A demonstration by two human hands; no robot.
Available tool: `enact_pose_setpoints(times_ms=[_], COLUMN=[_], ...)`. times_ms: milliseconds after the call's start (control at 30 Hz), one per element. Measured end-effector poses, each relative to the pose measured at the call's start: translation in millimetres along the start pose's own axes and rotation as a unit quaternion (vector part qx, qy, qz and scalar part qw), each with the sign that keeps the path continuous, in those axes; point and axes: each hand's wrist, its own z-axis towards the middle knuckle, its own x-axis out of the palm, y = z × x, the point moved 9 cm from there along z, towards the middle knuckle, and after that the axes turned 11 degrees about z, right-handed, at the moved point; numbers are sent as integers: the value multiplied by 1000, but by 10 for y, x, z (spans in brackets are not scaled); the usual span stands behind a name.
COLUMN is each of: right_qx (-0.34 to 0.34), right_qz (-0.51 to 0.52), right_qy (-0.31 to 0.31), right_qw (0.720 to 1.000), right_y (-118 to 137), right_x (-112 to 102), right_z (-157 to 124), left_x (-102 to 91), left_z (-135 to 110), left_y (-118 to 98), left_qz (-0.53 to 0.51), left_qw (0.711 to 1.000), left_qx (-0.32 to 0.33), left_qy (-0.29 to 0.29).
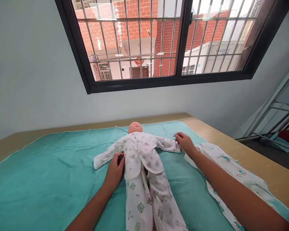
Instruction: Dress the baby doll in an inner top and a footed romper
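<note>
A baby doll [135, 127] lies on its back, its head toward the wall. It wears a white printed baby jacket [137, 150] with the sleeves spread out, and printed baby pants [139, 199] below. My left hand [115, 170] is curled at the jacket's left side, thumb and fingertips closing on its edge under the sleeve. At the end of the right sleeve, my right hand [185, 143] has its fingers bent in a pinch on the cuff. The doll's own hands are hidden in the sleeves.
A green cloth [62, 166] covers most of the wooden table [214, 138]. White clothing with green prints [231, 160] lies on the right, partly under my right forearm. Behind are a wall and a barred window [135, 81]; a metal frame [269, 106] stands at far right.
</note>
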Motion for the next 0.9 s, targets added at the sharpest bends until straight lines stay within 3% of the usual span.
enact_pose_setpoints(times_ms=[133, 267, 333, 400, 500, 567, 667, 900], right_qx=[-19, -58, -74, -82, -86, -91, -93, -52], right_qz=[-123, -196, -215, -234, -288, -331, -385, -469], right_qy=[56, 66, 92, 142, 223, 250, 274, 335], right_qw=[991, 977, 969, 958, 927, 905, 876, 816], right_y=[224, 701, 927, 1063, 1081, 1038, 957, 956], right_x=[215, 493, 875, 1400, 2136, 2419, 2569, 2568], right_z=[-80, 34, 44, -38, -286, -424, -491, -449], left_x=[-167, -266, -236, -128, 78, 181, 287, 356], left_z=[8, 205, 408, 670, 1025, 1152, 1178, 1152], left_y=[1, -162, -287, -404, -529, -570, -615, -676], left_qz=[-30, -57, -79, -107, -114, -94, -50, 15], left_qw=[997, 989, 985, 983, 986, 990, 995, 997], left_qx=[11, 7, -9, -25, -26, -12, 28, 63], left_qy=[-75, -139, -154, -146, -117, -104, -77, -40])
